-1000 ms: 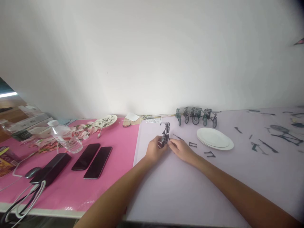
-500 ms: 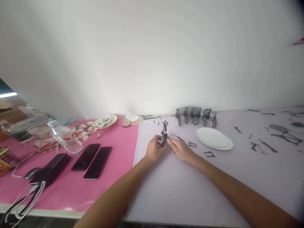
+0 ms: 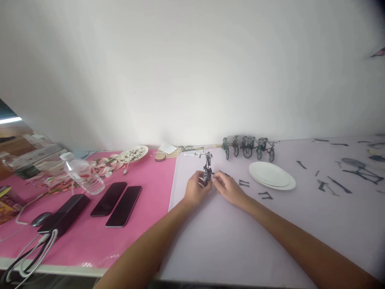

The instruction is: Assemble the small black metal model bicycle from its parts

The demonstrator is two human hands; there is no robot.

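Observation:
Both my hands meet over the pale lilac table top (image 3: pixel 228 241), around a small dark model bicycle (image 3: pixel 207 168) that stands upright. My left hand (image 3: pixel 195 190) is closed on the model's lower part from the left. My right hand (image 3: pixel 228 188) pinches at it from the right, fingertips pressed together against its side; whether a loose piece is between them cannot be made out. Only the model's upper half shows above my fingers.
Several finished model bicycles (image 3: pixel 248 146) line the wall behind a stack of white plates (image 3: pixel 272 176). Small dark parts (image 3: pixel 266 196) lie scattered to the right. On the pink cloth (image 3: pixel 99 237) are two phones (image 3: pixel 123 204), a water bottle (image 3: pixel 82 174), a mouse and cables.
The model has turned from leaning right to standing upright, and both hands have lifted slightly with it. Nothing else on the table has moved.

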